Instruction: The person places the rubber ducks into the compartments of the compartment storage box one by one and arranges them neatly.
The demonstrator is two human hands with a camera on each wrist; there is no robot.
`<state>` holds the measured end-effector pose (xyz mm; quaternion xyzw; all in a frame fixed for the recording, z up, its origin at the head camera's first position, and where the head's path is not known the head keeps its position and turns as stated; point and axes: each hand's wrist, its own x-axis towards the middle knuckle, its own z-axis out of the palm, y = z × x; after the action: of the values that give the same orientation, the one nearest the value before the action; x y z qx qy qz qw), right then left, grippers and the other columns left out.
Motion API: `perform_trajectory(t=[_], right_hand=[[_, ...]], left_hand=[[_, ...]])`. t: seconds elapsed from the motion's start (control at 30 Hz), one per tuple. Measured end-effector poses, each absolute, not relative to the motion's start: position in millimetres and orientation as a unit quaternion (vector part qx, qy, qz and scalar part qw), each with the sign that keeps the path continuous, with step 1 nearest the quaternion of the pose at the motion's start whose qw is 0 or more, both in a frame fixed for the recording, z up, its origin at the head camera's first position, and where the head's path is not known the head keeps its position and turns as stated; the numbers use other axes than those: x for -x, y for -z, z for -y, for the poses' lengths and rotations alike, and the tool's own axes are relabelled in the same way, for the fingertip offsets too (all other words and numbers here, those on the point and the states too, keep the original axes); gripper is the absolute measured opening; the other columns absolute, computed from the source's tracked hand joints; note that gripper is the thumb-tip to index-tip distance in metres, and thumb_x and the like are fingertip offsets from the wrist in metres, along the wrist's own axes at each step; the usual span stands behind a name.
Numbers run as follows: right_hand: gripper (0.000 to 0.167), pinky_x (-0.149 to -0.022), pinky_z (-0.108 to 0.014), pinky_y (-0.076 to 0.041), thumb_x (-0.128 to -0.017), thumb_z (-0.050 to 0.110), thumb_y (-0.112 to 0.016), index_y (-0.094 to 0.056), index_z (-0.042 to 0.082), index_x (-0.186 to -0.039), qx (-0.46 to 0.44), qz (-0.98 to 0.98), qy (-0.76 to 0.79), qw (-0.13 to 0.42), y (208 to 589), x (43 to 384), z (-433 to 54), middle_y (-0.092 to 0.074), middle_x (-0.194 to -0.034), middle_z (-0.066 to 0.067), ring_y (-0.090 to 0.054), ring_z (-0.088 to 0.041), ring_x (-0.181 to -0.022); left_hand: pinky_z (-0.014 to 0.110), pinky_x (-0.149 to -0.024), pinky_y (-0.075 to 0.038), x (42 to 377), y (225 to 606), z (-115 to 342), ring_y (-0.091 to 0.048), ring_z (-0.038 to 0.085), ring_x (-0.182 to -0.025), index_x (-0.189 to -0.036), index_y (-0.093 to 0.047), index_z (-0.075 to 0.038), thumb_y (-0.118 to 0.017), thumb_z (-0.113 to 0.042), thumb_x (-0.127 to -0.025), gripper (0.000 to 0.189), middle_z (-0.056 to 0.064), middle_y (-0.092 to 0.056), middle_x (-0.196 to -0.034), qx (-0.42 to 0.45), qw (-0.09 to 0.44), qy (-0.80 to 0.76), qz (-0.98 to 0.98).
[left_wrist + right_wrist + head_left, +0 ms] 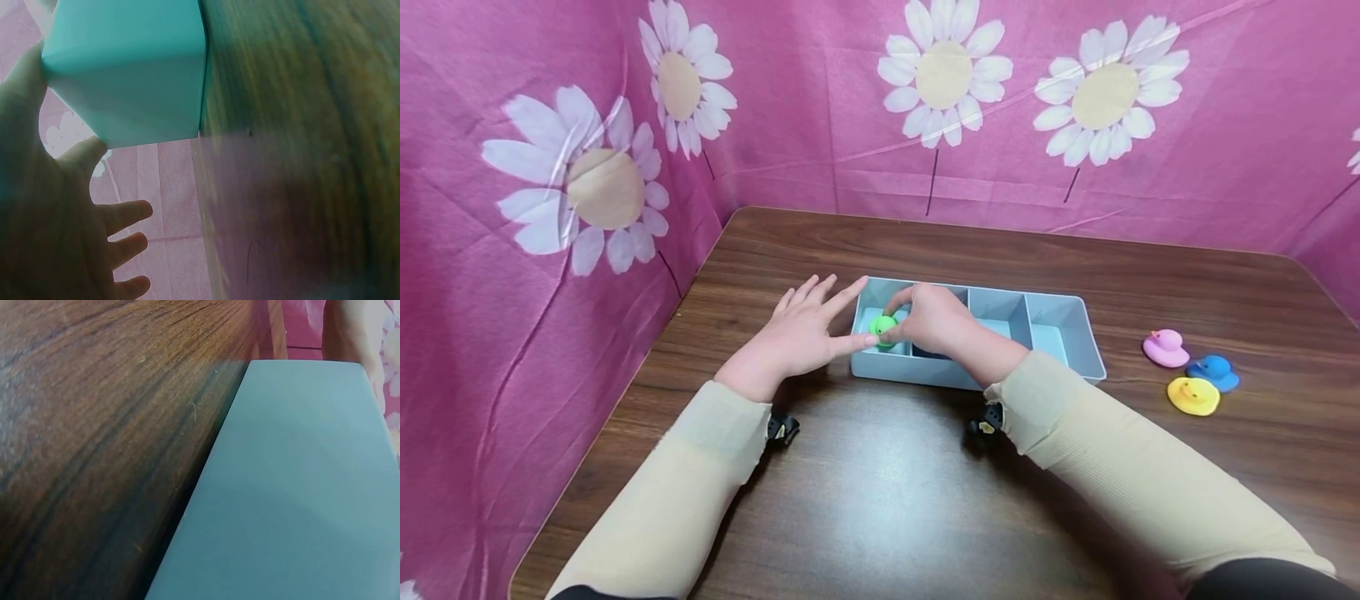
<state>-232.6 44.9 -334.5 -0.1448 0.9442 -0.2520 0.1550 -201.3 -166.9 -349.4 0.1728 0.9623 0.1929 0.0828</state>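
A long light-blue tray (925,372), split into compartments, stands on the wooden table. Inside its leftmost compartment is a green rubber duck (883,327), partly covered by the fingers of my right hand (936,319). Thumb and index finger of that hand pinch the duck from its right side. My left hand (797,337) is spread at the tray's left end, its thumb and index finger touching the rim. In the left wrist view, the left hand (53,187) spans the end of the tray (134,94), other fingers apart. Only the tray's front wall (294,487) fills most of the right wrist view.
Right of the tray, a pink duck (1166,347), a blue duck (1213,372) and a yellow duck (1193,396) sit close together on the table (880,500). A pink cloth (820,100) with daisies hangs behind and to the left of the table.
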Motion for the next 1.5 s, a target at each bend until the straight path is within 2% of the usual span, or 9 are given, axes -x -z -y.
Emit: perform_trajectory(t=[0.47, 0.7, 0.8, 0.83, 0.93, 1.07, 1.2, 1.3, 1.5], right_hand=[[0.039, -0.083, -0.04, -0.051, -0.081, 0.035, -0.082, -0.074, 0.021, -0.116, 0.135, -0.943, 0.259, 0.159, 334.5, 231.2, -51.3, -0.06, -0.131, -0.002, -0.054, -0.022, -0.115], [0.043, -0.076, -0.04, -0.051, -0.08, 0.036, -0.082, -0.074, 0.018, -0.118, 0.146, -0.934, 0.294, 0.143, 312.8, 227.0, -65.2, -0.066, -0.122, -0.004, -0.059, -0.023, -0.097], [0.042, -0.078, -0.041, -0.051, -0.08, 0.037, -0.082, -0.075, 0.017, -0.117, 0.148, -0.932, 0.305, 0.125, 298.0, 225.8, -78.7, -0.066, -0.12, -0.006, -0.057, -0.025, -0.102], [0.042, -0.077, -0.04, -0.05, -0.08, 0.038, -0.083, -0.075, 0.018, -0.116, 0.149, -0.933, 0.307, 0.115, 293.0, 224.9, -84.9, -0.066, -0.119, -0.006, -0.056, -0.025, -0.102], [0.04, -0.066, -0.037, -0.049, -0.079, 0.037, -0.083, -0.076, 0.018, -0.114, 0.149, -0.934, 0.314, 0.087, 277.5, 221.4, -107.5, -0.066, -0.088, -0.007, -0.057, -0.025, -0.083], [0.039, -0.049, -0.034, -0.039, -0.08, 0.037, -0.084, -0.076, 0.018, -0.113, 0.139, -0.94, 0.307, 0.048, 256.4, 212.5, -146.9, -0.041, -0.057, -0.004, -0.042, -0.021, -0.055], [0.044, -0.051, -0.033, -0.039, -0.081, 0.043, -0.081, -0.075, 0.018, -0.117, 0.119, -0.949, 0.291, 0.018, 242.6, 200.9, -193.0, -0.061, -0.081, -0.007, -0.045, -0.021, -0.067], [0.049, -0.055, -0.033, -0.041, -0.082, 0.048, -0.079, -0.074, 0.018, -0.12, 0.087, -0.951, 0.296, 0.01, 240.1, 192.2, -226.8, -0.065, -0.102, -0.008, -0.045, -0.023, -0.078], [0.038, -0.048, -0.035, -0.036, -0.083, 0.046, -0.078, -0.075, 0.026, -0.116, 0.032, -0.949, 0.314, -0.014, 246.5, 174.4, -287.7, -0.048, -0.066, -0.006, -0.043, -0.024, -0.06]], left_hand=[[0.055, -0.116, 0.001, 202.0, 350.3, 162.6, -0.001, 0.032, -0.149, -0.156, -0.008, -0.048, -0.041, -0.084, -0.084, 0.087, 0.013, -0.015, -0.163, -0.179, 0.087, -0.192, -0.961], [0.055, -0.116, 0.0, 201.9, 350.2, 160.5, -0.001, 0.032, -0.149, -0.153, -0.004, -0.054, -0.041, -0.086, -0.081, 0.087, 0.012, -0.013, -0.163, -0.172, 0.09, -0.19, -0.962], [0.054, -0.116, 0.0, 201.7, 351.1, 161.1, -0.001, 0.031, -0.149, -0.153, -0.005, -0.054, -0.04, -0.088, -0.079, 0.088, 0.01, -0.014, -0.163, -0.168, 0.088, -0.193, -0.963], [0.055, -0.116, -0.001, 201.9, 351.6, 161.8, -0.001, 0.031, -0.149, -0.153, -0.005, -0.054, -0.04, -0.088, -0.079, 0.089, 0.011, -0.014, -0.163, -0.168, 0.087, -0.193, -0.963], [0.055, -0.116, -0.002, 201.8, 352.6, 163.9, -0.002, 0.032, -0.149, -0.155, -0.008, -0.052, -0.04, -0.088, -0.079, 0.09, 0.011, -0.016, -0.163, -0.169, 0.08, -0.191, -0.964], [0.056, -0.116, -0.002, 201.3, 351.8, 164.1, -0.004, 0.033, -0.149, -0.155, -0.008, -0.05, -0.04, -0.087, -0.08, 0.09, 0.012, -0.017, -0.162, -0.172, 0.077, -0.187, -0.964], [0.056, -0.116, -0.001, 200.2, 350.0, 162.4, -0.002, 0.034, -0.149, -0.156, -0.007, -0.049, -0.04, -0.087, -0.081, 0.09, 0.013, -0.015, -0.163, -0.174, 0.087, -0.185, -0.963], [0.057, -0.116, 0.0, 199.5, 349.1, 162.1, -0.001, 0.034, -0.149, -0.156, -0.007, -0.048, -0.039, -0.087, -0.081, 0.091, 0.013, -0.015, -0.163, -0.176, 0.092, -0.183, -0.963], [0.059, -0.115, 0.0, 198.1, 346.0, 163.4, -0.001, 0.034, -0.149, -0.157, -0.006, -0.046, -0.04, -0.085, -0.082, 0.091, 0.014, -0.014, -0.163, -0.18, 0.101, -0.183, -0.961]])
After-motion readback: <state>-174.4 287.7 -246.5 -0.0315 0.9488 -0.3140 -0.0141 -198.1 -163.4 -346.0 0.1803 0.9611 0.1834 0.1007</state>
